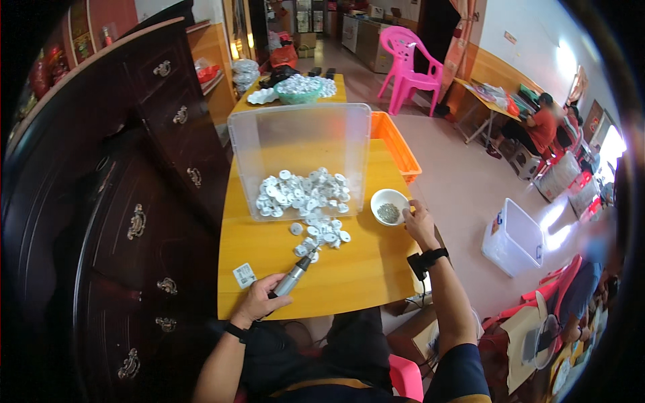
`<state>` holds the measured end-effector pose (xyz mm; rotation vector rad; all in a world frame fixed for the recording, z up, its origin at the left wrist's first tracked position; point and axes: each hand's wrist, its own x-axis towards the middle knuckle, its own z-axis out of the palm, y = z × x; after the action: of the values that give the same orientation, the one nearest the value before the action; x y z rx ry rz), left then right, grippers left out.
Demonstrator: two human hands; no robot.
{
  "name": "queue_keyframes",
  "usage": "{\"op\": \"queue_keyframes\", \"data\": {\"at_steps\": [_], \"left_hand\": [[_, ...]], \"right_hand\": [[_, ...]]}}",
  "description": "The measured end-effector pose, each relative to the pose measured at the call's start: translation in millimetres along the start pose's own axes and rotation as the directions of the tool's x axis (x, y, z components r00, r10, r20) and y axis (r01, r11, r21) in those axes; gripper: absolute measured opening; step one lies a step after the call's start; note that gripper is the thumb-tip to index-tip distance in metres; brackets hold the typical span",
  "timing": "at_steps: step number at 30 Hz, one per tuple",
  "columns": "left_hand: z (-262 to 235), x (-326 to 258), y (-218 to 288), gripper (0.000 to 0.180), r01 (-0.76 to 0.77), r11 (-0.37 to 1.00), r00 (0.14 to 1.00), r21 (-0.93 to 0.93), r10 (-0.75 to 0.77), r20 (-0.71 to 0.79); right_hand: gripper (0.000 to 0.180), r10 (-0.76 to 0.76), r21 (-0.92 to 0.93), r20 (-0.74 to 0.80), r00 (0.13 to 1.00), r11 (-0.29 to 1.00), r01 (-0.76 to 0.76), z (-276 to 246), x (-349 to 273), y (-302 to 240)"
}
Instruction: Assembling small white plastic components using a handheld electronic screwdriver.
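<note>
My left hand is wrapped round a silver electric screwdriver with a black nose. Its tip points away from me and reaches the near edge of a loose pile of small white round plastic parts. At the table's right side my right hand has its fingers closed at the rim of a white bowl. Small metal pieces, probably screws, lie in the bowl. Behind the pile a clear plastic bin stands on its side, and many more white parts spill from its opening.
A label card lies on the yellow table near my left hand. An orange crate adjoins the far right edge. A green basin of white parts stands farther back. Dark drawers rise close on the left; other people sit at right.
</note>
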<state>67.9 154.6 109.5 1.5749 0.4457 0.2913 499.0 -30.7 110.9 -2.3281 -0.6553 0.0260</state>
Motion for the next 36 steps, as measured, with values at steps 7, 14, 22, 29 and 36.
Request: {"op": "queue_keyframes", "data": {"at_steps": [7, 14, 22, 29, 36], "left_hand": [[-1.5, -2.8, -0.9, 0.066, -0.039, 0.999, 0.999, -0.035, 0.040, 0.003], [-2.7, -0.7, -2.1, 0.066, -0.071, 0.997, 0.997, -0.040, 0.072, 0.023], [-4.4, -2.0, -5.0, 0.065, -0.066, 0.998, 0.998, -0.004, 0.066, 0.007], [-3.3, -3.3, 1.9, 0.064, -0.052, 0.998, 0.999, 0.036, 0.051, 0.019], [-1.7, -1.3, -5.3, 0.064, -0.102, 0.995, 0.995, 0.007, 0.102, 0.006]], "right_hand": [[0.031, -0.110, -0.060, 0.119, 0.987, 0.991, 0.118, -9.5, -19.4, -26.2], [0.029, -0.240, -0.221, 0.173, 0.955, 0.936, 0.275, -28.6, -35.3, -40.8], [0.016, -0.486, -0.255, 0.156, 0.860, 0.821, 0.511, -25.2, -54.5, -73.7], [0.015, -0.362, -0.451, 0.354, 0.863, 0.742, 0.496, -0.1, -49.5, -70.7], [0.020, -0.332, -0.492, 0.346, 0.877, 0.731, 0.472, 5.2, -50.0, -69.9]]}}
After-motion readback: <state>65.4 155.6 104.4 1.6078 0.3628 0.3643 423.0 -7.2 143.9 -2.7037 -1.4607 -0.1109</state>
